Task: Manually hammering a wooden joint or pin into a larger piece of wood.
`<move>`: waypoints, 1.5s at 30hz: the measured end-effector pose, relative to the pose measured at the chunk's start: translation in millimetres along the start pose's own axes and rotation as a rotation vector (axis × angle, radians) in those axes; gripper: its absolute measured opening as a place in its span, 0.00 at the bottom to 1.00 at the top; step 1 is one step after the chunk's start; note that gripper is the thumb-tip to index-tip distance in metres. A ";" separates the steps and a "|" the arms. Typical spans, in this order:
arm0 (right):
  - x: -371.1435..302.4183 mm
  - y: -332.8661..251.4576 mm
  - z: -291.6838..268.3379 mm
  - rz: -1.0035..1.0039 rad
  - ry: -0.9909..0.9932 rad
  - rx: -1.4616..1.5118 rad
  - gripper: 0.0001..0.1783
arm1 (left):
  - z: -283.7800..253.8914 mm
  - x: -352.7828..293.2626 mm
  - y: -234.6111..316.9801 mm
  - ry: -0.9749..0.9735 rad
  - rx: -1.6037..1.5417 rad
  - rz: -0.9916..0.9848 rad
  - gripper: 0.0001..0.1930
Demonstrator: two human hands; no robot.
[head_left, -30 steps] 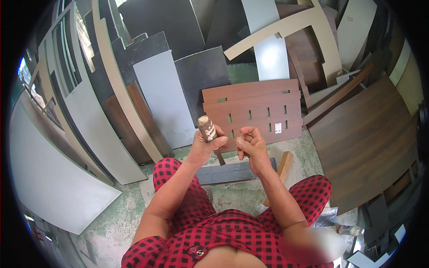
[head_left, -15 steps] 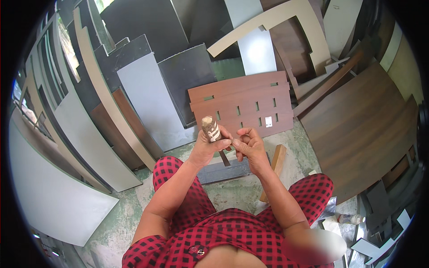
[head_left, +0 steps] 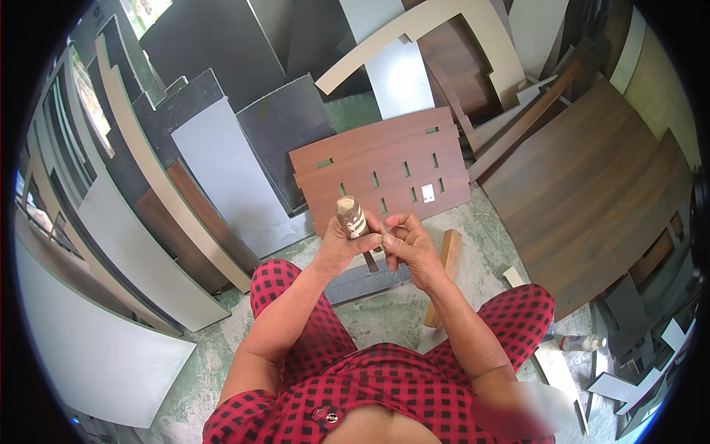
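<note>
My left hand [head_left: 334,250] is closed round a chisel [head_left: 350,214]. Its wooden handle, banded with white wrapping, points up and away from me, and the flat dark blade comes out below the fingers. My right hand [head_left: 411,250] is bent close beside it, thumb and fingertips pinched together at the left thumb tip. Whatever lies in that pinch is too small to make out. Beneath both hands a dark grey slab [head_left: 353,287] rests on the floor, partly hidden by them. A wooden block [head_left: 448,268] lies just right of the right hand.
A slotted reddish-brown panel [head_left: 384,152] leans ahead of me. Grey and beige boards [head_left: 222,177] stand at the left, and a large brown sheet [head_left: 577,200] is at the right. A small bottle [head_left: 581,342] and offcuts [head_left: 629,388] lie right of my knee.
The view has shifted, so the panels sit further left and slightly higher. My hands keep nearly the same pose, with the chisel still in the left and the right pinched beside it.
</note>
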State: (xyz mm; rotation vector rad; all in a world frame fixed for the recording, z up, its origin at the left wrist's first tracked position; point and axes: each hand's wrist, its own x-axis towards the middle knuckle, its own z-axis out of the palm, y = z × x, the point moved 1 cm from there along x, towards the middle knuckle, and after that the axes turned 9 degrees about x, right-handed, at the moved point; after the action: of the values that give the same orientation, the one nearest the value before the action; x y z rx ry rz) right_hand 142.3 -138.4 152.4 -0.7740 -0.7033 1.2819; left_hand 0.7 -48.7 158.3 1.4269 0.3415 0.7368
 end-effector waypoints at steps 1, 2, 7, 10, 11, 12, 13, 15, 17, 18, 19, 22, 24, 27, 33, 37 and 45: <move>-1.4 -0.3 0.4 0.041 -0.009 0.019 0.29 | 2.1 0.7 1.3 -0.010 -0.015 0.000 0.09; -2.5 -0.4 0.4 0.082 -0.018 0.038 0.30 | 2.9 0.8 0.6 -0.014 -0.016 -0.001 0.09; -3.7 1.8 -4.6 0.123 -0.037 0.024 0.32 | 0.9 -0.2 -6.8 -0.054 0.034 -0.024 0.16; -3.6 3.7 -6.6 0.146 -0.052 0.016 0.32 | 1.2 -3.0 -7.7 -0.056 0.026 -0.074 0.18; -3.6 4.0 -6.7 0.158 -0.062 0.017 0.32 | 1.1 -3.7 -6.7 -0.055 0.027 -0.074 0.18; -3.7 2.6 -5.9 0.159 -0.064 0.017 0.32 | 1.1 -4.3 -5.2 -0.058 0.026 -0.085 0.18; -3.7 0.3 -4.3 0.165 -0.066 -0.003 0.30 | 0.9 -5.0 -3.6 -0.061 0.026 -0.096 0.18; -3.0 0.1 -3.0 0.174 -0.070 -0.022 0.29 | 1.4 -6.3 0.0 -0.064 -0.009 -0.103 0.17; -2.1 1.5 -2.5 0.165 -0.074 -0.047 0.26 | 0.9 -6.7 2.0 -0.069 -0.043 -0.110 0.17; -1.8 1.3 -2.0 0.166 -0.076 -0.046 0.26 | 0.4 -6.3 2.6 -0.092 -0.065 -0.112 0.16; -1.4 0.5 -1.2 0.155 -0.080 -0.065 0.25 | -0.4 -6.6 3.4 -0.114 -0.085 -0.113 0.15; 0.6 2.2 -2.4 0.137 -0.093 -0.091 0.24 | -3.8 -6.7 0.4 -0.144 -0.094 -0.127 0.15; 1.4 2.5 -3.1 0.129 -0.098 -0.100 0.24 | -5.2 -6.5 -3.9 -0.144 -0.084 -0.133 0.15; 1.8 2.0 -2.0 0.127 -0.082 -0.114 0.23 | -5.0 -6.0 -6.0 -0.132 -0.065 -0.140 0.16; -0.3 2.2 4.8 0.051 -0.012 -0.196 0.27 | -1.1 -4.4 -6.1 -0.088 -0.104 -0.127 0.13; -1.2 4.1 3.0 -0.097 0.086 -0.400 0.29 | -6.0 -3.3 -5.7 -0.103 -0.104 -0.122 0.15; -1.3 1.6 1.7 -0.111 0.043 -0.451 0.29 | -8.0 -5.2 -2.0 -0.136 -0.103 -0.146 0.14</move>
State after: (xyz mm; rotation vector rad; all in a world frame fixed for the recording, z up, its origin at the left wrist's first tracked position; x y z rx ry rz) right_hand 139.8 -139.4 152.0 -1.1065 -1.0032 1.0134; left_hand -7.6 -45.8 154.2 1.3315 0.2948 0.5288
